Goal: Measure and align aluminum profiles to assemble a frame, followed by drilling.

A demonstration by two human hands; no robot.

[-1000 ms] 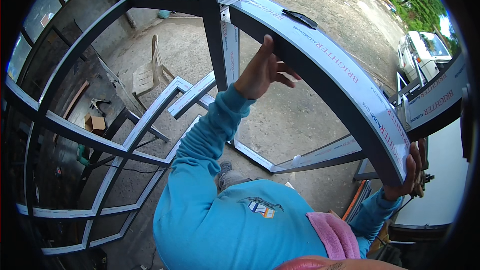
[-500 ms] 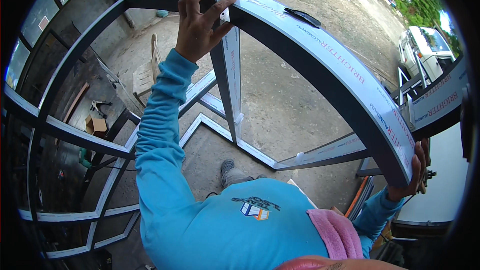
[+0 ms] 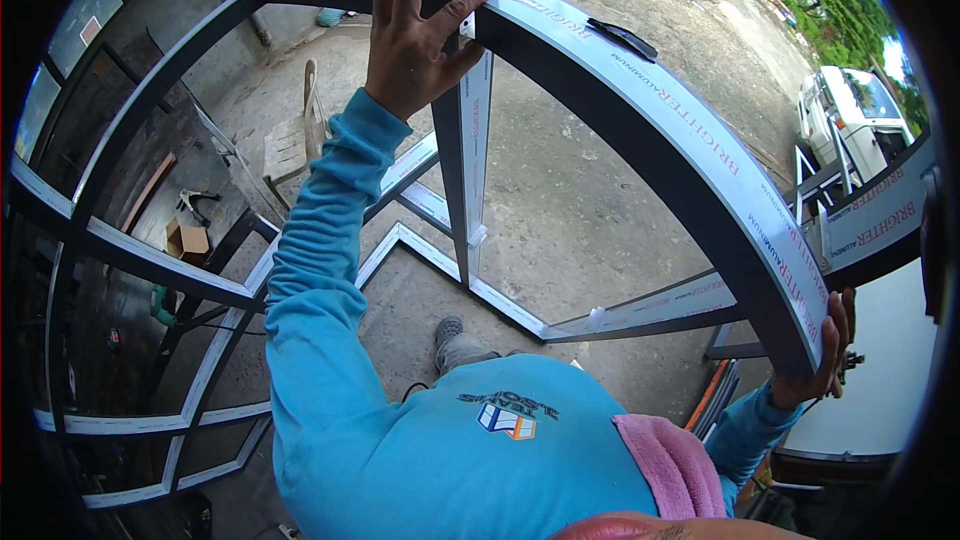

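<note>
My left hand (image 3: pixel 420 40) is closed about the joint where an upright dark metal post (image 3: pixel 463 155) meets a long metal bar (image 3: pixel 690 130). Its index finger and thumb lie against the bar's end, and the other fingers reach onto the post. White printed film covers the bar's top face, which looks curved in this wide view. At the bar's near right end, my right hand (image 3: pixel 822 352) grips it from the outer side and below, partly hidden by the bar. A thin black strip (image 3: pixel 622 40) rests on top of the bar.
Filmed metal framing (image 3: pixel 165 265) spreads across the left, with a cardboard box (image 3: pixel 187 241) behind it. A pale chair (image 3: pixel 290 145) stands beyond my left arm. More metal bars (image 3: pixel 880 210) lie at right, before a white vehicle (image 3: pixel 855 115). A floor-level frame (image 3: pixel 510 308) surrounds my foot.
My left hand, the post and the bar's far end sit slightly farther right in view. Both hands keep their grip, and the black strip stays on the bar.
</note>
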